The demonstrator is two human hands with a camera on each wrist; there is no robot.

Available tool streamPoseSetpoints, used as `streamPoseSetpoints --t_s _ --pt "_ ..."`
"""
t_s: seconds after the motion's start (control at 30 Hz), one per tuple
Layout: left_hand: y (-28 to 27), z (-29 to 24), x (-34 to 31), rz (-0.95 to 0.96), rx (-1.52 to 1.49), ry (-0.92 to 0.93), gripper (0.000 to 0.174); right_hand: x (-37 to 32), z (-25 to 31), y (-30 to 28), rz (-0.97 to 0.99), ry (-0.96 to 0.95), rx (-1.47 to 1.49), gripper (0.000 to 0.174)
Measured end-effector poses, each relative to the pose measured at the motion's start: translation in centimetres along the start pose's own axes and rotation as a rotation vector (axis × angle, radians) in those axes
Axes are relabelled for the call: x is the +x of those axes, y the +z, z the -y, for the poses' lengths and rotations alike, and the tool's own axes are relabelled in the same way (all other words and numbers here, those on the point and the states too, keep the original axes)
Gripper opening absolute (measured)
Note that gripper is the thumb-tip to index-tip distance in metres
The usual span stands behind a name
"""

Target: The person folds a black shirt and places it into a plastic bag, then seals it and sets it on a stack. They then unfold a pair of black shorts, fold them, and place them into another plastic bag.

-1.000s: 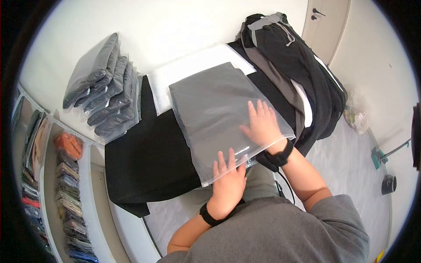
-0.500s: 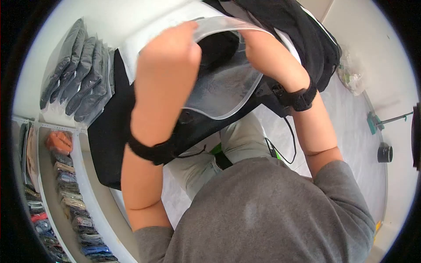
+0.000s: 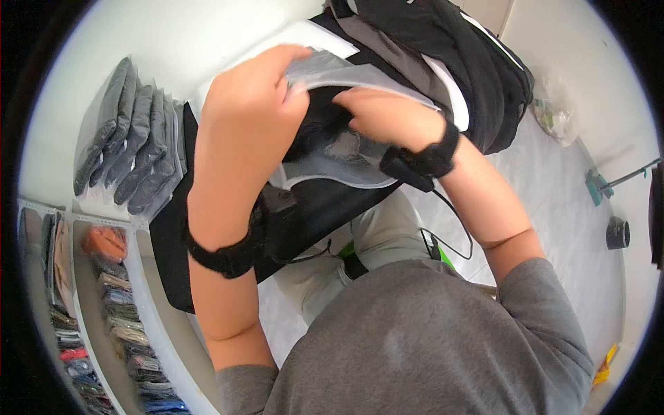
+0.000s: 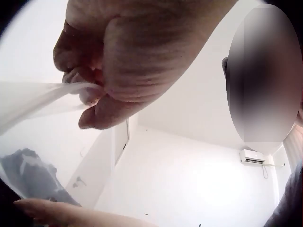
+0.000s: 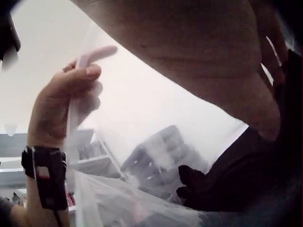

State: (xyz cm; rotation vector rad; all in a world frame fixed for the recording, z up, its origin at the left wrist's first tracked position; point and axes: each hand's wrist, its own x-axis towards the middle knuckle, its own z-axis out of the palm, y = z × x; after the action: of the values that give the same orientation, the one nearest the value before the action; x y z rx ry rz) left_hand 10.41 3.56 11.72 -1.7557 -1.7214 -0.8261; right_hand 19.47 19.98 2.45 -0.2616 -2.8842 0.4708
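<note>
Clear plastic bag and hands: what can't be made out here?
- Head view: part of the clear plastic bag's rim, behind the left hand.
- Right wrist view: the right hand's fingertips, lost in shadow against black cloth.
- Head view: any print on the bagged garments, too small.

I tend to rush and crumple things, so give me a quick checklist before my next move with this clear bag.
1. Left hand grips the clear bag by its rim: ok.
2. Bag mouth open: ok, it gapes between the hands.
3. Right hand at the opening: ok.
4. Right fingers gripping the black garment: cannot tell, their hold is not clear.
5. Garment smooth and flat: cannot tell, the hands and film hide much of it.
6. Stack of bagged garments apart from the hands: ok.
</note>
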Motion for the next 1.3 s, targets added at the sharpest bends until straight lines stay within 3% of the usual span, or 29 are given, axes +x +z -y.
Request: streamPoseSetpoints --t_s 0.07,0.1,0.17,0.2,0.3,0.4,0.5,0.53,0.57,0.63,0.77,0.83,0.97,1.03,1.07,1.1,1.13,1.17,1.23,1.3 --pt "-1.1 -0.7 -0.6 0.184 -0.051 -0.178 0.031 1.4 0.9 1.6 0.035 -0.019 -0.03 0.049" --pt "-1.5 -0.8 -0.9 0.192 -0.049 -0.169 0.031 2.1 1.3 2.4 -0.028 -0.096 -0.054 0.051" --pt "-2.1 -0.8 -1.4 0.274 -0.074 -0.312 0.037 4.1 1.5 5.6 -0.292 -0.283 0.003 0.019" --pt "-2.2 -0.7 -1.6 0.289 -0.07 -0.314 0.037 4.8 2.3 5.6 -0.2 -0.3 -0.004 0.02" --pt "-2.4 -0.5 -1.7 0.284 -0.018 -0.323 0.039 6.8 3.3 6.2 -0.065 -0.376 -0.094 0.028" --pt "-2.4 -0.7 -1.8 0.28 -0.052 -0.328 0.038 8.4 3.6 8.0 0.17 -0.284 -0.119 0.04" --pt "-2.3 -0.5 -2.1 0.283 -0.061 -0.322 0.038 10.3 2.6 10.2 0.05 -0.294 -0.019 0.039" --pt "-2.4 -0.2 -2.2 0.282 -0.039 -0.3 0.038 10.9 2.3 9.9 0.108 -0.284 0.02 0.041" --pt "-2.5 0.1 -2.3 0.279 -0.017 -0.279 0.037 11.9 2.0 9.4 0.076 -0.342 0.065 0.042" --pt "-2.5 0.3 -2.4 0.278 -0.018 -0.273 0.036 11.2 2.0 7.0 -0.064 -0.268 0.201 0.043" --pt "-2.4 0.2 -2.2 0.258 -0.059 -0.267 0.032 13.1 1.2 8.0 -0.132 -0.301 0.253 0.043" --pt "-2.5 0.2 -2.1 0.27 -0.058 -0.281 0.031 14.0 0.7 8.0 -0.018 -0.238 0.157 0.044" --pt "-2.5 0.2 -2.1 0.266 -0.085 -0.298 0.028 14.8 -0.5 7.9 -0.118 -0.39 0.04 0.044" --pt "-2.6 0.1 -2.4 0.287 -0.082 -0.324 0.029 13.9 0.7 7.5 0.044 -0.341 0.047 0.046" --pt "-2.6 0.0 -2.5 0.308 -0.081 -0.351 0.03 12.1 1.3 6.7 0.15 -0.431 -0.004 0.049" --pt "-2.4 -0.1 -2.8 0.296 -0.078 -0.348 0.03 11.6 1.5 8.5 0.122 -0.514 -0.005 0.054" --pt "-2.1 -0.4 -3.3 0.313 -0.071 -0.295 0.03 9.5 2.0 8.8 0.195 -0.523 0.025 0.066" --pt "-1.6 -0.7 -3.8 0.325 -0.061 -0.242 0.029 9.6 1.1 12.9 0.18 -0.49 -0.052 0.08" --pt "-0.2 -1.3 -5.4 0.387 -0.1 -0.181 0.035 5.8 1.6 11.7 0.034 -0.308 -0.172 0.085" --pt "0.5 -2.6 -6.5 0.444 -0.015 -0.111 0.044 4.2 2.8 7.9 0.176 -0.193 -0.148 0.082"
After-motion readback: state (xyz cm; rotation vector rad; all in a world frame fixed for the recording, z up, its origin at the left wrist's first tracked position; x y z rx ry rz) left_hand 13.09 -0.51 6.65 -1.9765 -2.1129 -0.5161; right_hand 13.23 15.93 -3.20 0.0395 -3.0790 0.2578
